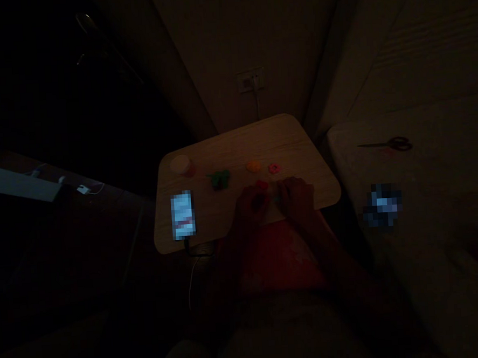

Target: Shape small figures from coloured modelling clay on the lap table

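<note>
In dim light, my left hand (252,202) rests at the near edge of a small wooden table (229,147), its fingers curled. Just beyond its fingertips is a small red piece (261,184). My right hand (299,197) is beside it on the tabletop, fingers bent down and pressed together. A faint greenish bit (276,198) shows between the hands; what the fingers hold is too dark to name. Farther back lie an orange oval piece (253,167) and a pink-red flower-like piece (274,168). A green lumpy shape (220,179) sits to their left.
A round-lidded tub (181,165) stands at the table's left back, with a lit phone (183,215) and its cable in front. Scissors (386,144) and a blurred-out item (382,205) lie on the pale surface at right. A wall socket (251,81) holds a plug.
</note>
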Action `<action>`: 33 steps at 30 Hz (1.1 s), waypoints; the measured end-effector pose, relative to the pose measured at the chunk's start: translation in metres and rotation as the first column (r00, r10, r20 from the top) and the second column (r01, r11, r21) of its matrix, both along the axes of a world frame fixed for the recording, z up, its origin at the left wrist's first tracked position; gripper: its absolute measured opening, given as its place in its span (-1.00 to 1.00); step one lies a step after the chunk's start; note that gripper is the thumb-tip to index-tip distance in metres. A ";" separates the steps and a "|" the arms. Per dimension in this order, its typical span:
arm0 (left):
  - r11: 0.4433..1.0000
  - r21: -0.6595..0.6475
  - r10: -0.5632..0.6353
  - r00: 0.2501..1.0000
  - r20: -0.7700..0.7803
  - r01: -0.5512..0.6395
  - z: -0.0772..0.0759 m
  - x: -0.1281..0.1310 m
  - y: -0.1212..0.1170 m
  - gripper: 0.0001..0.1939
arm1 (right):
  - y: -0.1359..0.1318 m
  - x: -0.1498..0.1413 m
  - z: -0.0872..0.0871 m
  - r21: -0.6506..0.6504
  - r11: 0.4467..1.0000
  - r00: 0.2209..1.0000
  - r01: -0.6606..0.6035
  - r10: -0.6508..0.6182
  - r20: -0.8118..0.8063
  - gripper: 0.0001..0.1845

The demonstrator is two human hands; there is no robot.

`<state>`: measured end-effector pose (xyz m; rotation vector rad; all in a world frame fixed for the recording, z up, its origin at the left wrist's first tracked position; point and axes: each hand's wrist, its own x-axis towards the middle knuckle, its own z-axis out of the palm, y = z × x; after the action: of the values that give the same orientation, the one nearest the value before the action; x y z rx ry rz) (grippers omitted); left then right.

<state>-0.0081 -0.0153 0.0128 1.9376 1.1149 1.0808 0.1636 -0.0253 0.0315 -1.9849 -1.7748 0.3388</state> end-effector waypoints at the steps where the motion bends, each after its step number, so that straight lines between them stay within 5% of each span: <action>1: 1.000 0.005 -0.001 1.000 -0.006 0.001 0.000 0.000 0.000 -0.95 | 0.001 -0.002 0.000 -0.003 1.000 1.000 -0.001 0.001 0.007 -0.57; 16: 0.994 0.065 0.099 0.976 -0.194 -0.088 -0.010 0.003 0.002 -0.61 | 0.003 -0.013 0.005 -0.038 0.999 0.992 -0.003 0.008 0.130 -0.57; 33: 0.996 -0.013 0.088 0.993 -0.085 -0.089 -0.001 0.006 0.001 -0.75 | 0.008 -0.021 0.009 -0.037 0.999 0.983 -0.036 0.042 0.177 -0.59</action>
<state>-0.0021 -0.0148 0.0116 1.9519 1.2627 1.0411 0.1428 -0.0174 0.0406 -2.0626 -1.9311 0.2106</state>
